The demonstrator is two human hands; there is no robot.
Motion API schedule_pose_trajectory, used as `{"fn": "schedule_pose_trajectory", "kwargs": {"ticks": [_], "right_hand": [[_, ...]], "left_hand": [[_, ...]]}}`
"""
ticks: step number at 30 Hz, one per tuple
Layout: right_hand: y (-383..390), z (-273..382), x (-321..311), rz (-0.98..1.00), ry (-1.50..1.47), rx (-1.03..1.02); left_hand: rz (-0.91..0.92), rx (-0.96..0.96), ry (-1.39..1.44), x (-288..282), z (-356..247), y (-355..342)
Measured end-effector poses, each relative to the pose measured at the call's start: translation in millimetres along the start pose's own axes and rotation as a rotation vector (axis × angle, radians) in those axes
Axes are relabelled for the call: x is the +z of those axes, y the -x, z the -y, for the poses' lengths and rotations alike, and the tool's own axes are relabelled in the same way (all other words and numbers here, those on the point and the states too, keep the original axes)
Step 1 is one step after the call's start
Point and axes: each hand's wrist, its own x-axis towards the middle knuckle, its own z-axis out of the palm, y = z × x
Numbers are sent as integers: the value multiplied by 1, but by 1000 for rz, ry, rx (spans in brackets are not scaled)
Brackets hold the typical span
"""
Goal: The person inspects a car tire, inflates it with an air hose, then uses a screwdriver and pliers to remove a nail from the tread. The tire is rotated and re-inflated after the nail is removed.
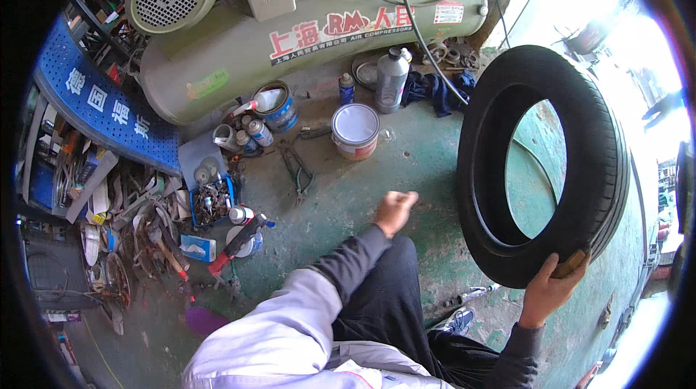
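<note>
— Black rubber fills the right side: a car tyre (544, 164) stands upright on its tread on the green-painted floor (406, 171), with the floor showing through its open centre.

— Who holds it up?

— The right hand (552, 286) does. Its grip is wrapped over the lower edge of the tyre, thumb on the near sidewall and fingers curled over the tread. Something small and brownish sits pinched between that hand and the rubber; I cannot tell what it is.

— And the other hand?

— The left hand (395, 209) hangs above the floor just left of the tyre, not touching it. Its grip is pressed together into a loose fist, and I see nothing in it. The dark sleeve runs back to a pale grey jacket at the lower edge.

— What lies about?

— A paint tin with a white lid (355, 130) stands on the floor beyond the left hand, with pliers (297, 170) lying to its left. A grey plastic bottle (391, 79) stands behind the tin, next to a crumpled blue rag (435, 90). A pale green air compressor tank (304, 34) lies across the back. At far left there is a heap of metal scrap and tools, among them a red-handled tool (235, 244).
</note>
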Motion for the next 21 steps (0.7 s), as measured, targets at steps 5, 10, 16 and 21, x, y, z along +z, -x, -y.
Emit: {"fn": "schedule_pose_trajectory", "kwargs": {"ticks": [5,10,16,21], "right_hand": [[2,-6,0,13,-15,44],[6,-8,-2,20,-12,38],[2,-13,-2,42,80,111],[-4,-22,-5,10,201,60]], "left_hand": [[-290,-95,-401,-174,92,-18],[-492,-446,-845,-266,130,-29],[-417,-434,-1099,-282,145,-63],[-550,-416,-984,-289,166,-99]]}}
